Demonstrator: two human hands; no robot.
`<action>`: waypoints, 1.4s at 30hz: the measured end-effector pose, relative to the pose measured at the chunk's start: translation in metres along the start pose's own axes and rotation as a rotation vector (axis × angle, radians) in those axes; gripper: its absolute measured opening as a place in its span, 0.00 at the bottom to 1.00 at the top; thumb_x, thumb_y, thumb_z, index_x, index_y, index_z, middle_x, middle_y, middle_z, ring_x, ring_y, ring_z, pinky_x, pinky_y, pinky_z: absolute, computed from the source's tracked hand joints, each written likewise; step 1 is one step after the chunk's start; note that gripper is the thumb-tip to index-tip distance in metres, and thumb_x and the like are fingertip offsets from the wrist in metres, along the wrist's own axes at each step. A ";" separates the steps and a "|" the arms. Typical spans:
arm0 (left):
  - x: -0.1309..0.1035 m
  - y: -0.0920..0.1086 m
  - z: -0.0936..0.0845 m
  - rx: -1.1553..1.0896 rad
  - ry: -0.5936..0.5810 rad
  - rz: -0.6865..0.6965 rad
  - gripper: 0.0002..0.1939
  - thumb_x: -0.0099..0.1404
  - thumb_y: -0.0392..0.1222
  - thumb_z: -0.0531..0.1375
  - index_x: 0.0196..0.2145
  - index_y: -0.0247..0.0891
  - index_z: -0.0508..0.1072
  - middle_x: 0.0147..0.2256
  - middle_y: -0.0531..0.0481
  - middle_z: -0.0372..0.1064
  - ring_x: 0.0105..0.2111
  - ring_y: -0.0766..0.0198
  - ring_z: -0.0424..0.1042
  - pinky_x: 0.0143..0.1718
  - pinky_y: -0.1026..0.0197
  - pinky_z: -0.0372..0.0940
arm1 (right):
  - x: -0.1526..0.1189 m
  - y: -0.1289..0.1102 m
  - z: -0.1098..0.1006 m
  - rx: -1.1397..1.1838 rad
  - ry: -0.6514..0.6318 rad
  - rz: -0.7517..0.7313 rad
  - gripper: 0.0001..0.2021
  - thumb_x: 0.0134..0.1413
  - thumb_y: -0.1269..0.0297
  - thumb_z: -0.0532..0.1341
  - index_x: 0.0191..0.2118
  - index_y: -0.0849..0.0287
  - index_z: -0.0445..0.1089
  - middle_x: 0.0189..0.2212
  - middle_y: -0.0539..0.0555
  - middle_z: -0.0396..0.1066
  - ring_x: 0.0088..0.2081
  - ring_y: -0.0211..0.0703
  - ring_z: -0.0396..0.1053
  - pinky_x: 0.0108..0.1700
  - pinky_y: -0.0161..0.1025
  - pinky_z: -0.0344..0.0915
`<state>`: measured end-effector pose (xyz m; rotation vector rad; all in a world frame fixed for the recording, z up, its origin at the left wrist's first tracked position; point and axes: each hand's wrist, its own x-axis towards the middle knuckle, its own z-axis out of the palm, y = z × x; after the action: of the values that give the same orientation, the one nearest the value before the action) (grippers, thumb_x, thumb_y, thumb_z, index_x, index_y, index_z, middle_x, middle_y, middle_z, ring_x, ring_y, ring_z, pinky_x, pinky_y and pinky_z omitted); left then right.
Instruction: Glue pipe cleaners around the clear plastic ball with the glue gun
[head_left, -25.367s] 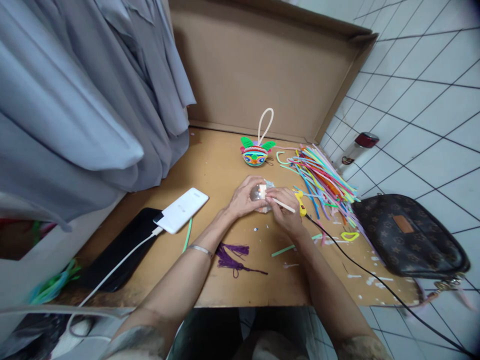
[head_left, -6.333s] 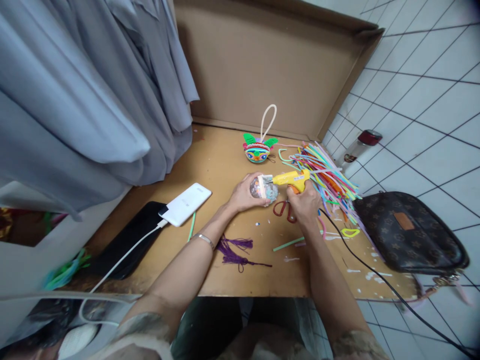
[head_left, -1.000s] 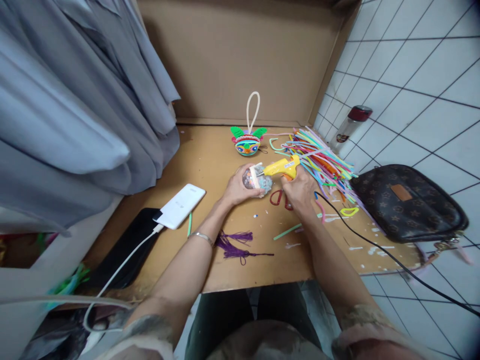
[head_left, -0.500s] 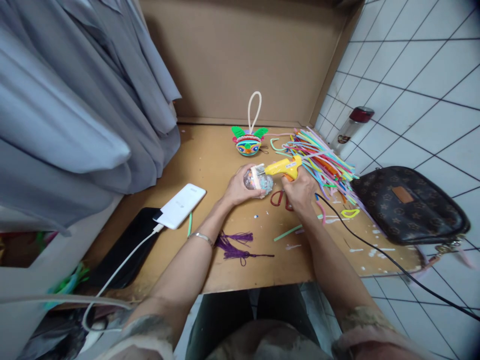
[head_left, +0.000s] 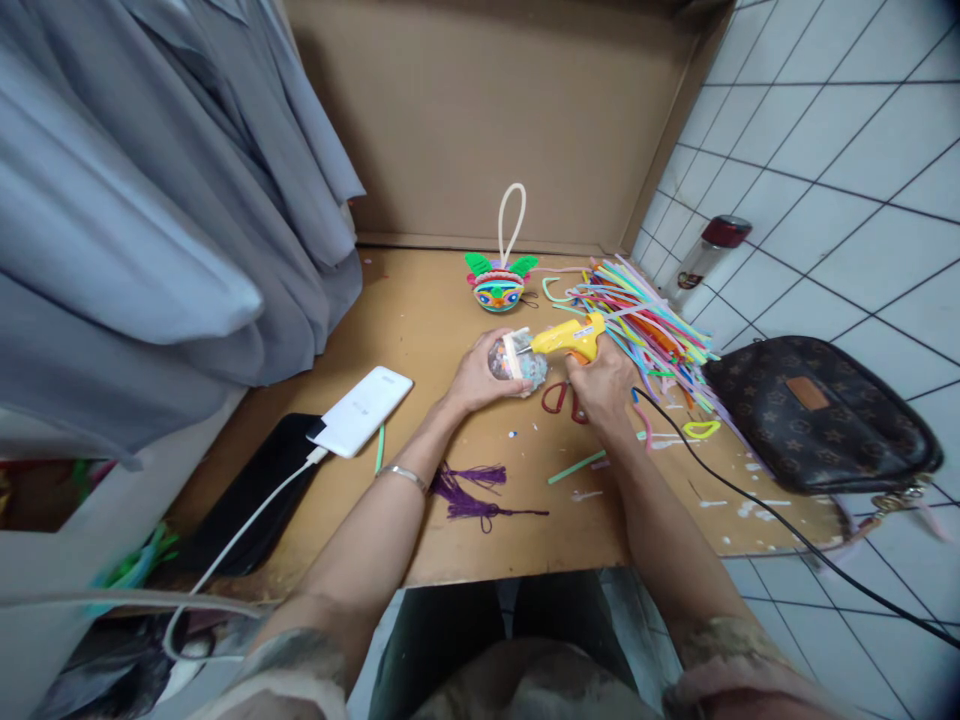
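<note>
My left hand (head_left: 478, 375) is closed around a clear round ball (head_left: 531, 372) with a pale band across it. Wrapped round the handle of a yellow glue gun (head_left: 566, 337) is my right hand (head_left: 604, 378). The gun's nozzle points left at the band on the ball; whether they touch is hard to tell. Behind them stands a colourful animal-head ornament (head_left: 498, 290) with green ears and a white loop. Red-handled scissors (head_left: 554, 398) lie under the right hand, and purple tassels (head_left: 469, 492) lie nearer the table's front edge.
Colourful strips (head_left: 645, 315) are piled at the back right, beside a dark patterned bag (head_left: 825, 420). A black cord (head_left: 739, 490) runs off to the right. On the left, a white power bank (head_left: 365, 410) with a cable overlaps a black tablet-like slab (head_left: 255, 510). A bottle (head_left: 705, 260) stands behind.
</note>
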<state>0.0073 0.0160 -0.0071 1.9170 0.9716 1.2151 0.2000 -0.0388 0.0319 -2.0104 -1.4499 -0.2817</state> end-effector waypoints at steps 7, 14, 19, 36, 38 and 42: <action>-0.001 0.000 0.001 -0.012 0.007 0.009 0.43 0.43 0.45 0.74 0.56 0.38 0.67 0.56 0.40 0.69 0.55 0.48 0.71 0.60 0.46 0.64 | -0.001 -0.001 0.001 -0.037 0.020 0.013 0.15 0.51 0.56 0.58 0.40 0.61 0.70 0.33 0.59 0.75 0.34 0.50 0.68 0.35 0.40 0.56; 0.000 0.000 0.001 -0.012 0.003 0.007 0.43 0.43 0.45 0.74 0.56 0.38 0.67 0.56 0.40 0.69 0.55 0.47 0.71 0.61 0.46 0.63 | -0.002 0.000 0.002 -0.037 0.008 0.019 0.15 0.52 0.56 0.57 0.40 0.61 0.70 0.32 0.59 0.74 0.34 0.51 0.68 0.36 0.41 0.56; -0.001 0.002 0.000 0.001 0.002 0.008 0.43 0.42 0.45 0.74 0.56 0.38 0.67 0.56 0.40 0.69 0.56 0.46 0.70 0.61 0.45 0.63 | -0.002 0.000 0.003 -0.027 0.012 0.024 0.16 0.52 0.56 0.56 0.41 0.61 0.70 0.32 0.59 0.73 0.33 0.51 0.67 0.35 0.41 0.56; -0.001 0.005 -0.001 0.008 -0.017 0.005 0.43 0.42 0.46 0.74 0.56 0.39 0.67 0.55 0.40 0.70 0.55 0.47 0.71 0.59 0.46 0.64 | 0.001 -0.001 0.000 -0.030 0.026 0.019 0.15 0.50 0.55 0.57 0.38 0.60 0.71 0.30 0.58 0.73 0.32 0.49 0.67 0.33 0.40 0.56; 0.000 0.004 -0.001 0.004 -0.016 0.003 0.43 0.42 0.46 0.74 0.56 0.39 0.67 0.55 0.40 0.69 0.55 0.46 0.71 0.59 0.45 0.64 | 0.001 -0.001 -0.001 -0.032 0.023 0.025 0.15 0.50 0.56 0.57 0.38 0.60 0.71 0.30 0.58 0.74 0.31 0.49 0.67 0.33 0.40 0.55; 0.000 0.004 -0.001 0.002 -0.015 -0.001 0.43 0.42 0.46 0.74 0.56 0.37 0.67 0.56 0.39 0.69 0.55 0.46 0.71 0.60 0.45 0.63 | 0.000 -0.002 -0.002 -0.034 -0.006 0.038 0.15 0.49 0.57 0.57 0.40 0.60 0.72 0.31 0.59 0.75 0.33 0.50 0.68 0.33 0.40 0.56</action>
<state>0.0075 0.0138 -0.0033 1.9248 0.9657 1.1979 0.1988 -0.0396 0.0347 -2.0646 -1.4182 -0.2860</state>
